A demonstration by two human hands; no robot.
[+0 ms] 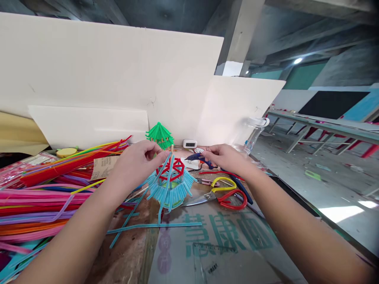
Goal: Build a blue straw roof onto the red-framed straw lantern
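Observation:
My left hand (145,159) is closed in a pinch on a light blue pipe cleaner (169,177), which hangs down in front of a small pavilion-like model. The model has a skirt of light blue strips (171,196) and a red lattice ring (171,170) above it. On the right, my right hand (220,156) is closed round a dark blue glue gun (195,157), its nozzle pointing left toward the model. A green tiered roof (160,134) stands just behind the model. Scissors with yellow and red handles (229,200) lie to the right, their blade tips near the blue skirt.
Bundles of coloured pipe cleaners (44,201) fill the left side. Loose blue strips (154,227) lie in front, on the board and the printed plastic sheet (225,256). A small white digital timer (190,143) and a clear plastic jug (250,136) stand at the back before white panels (103,71).

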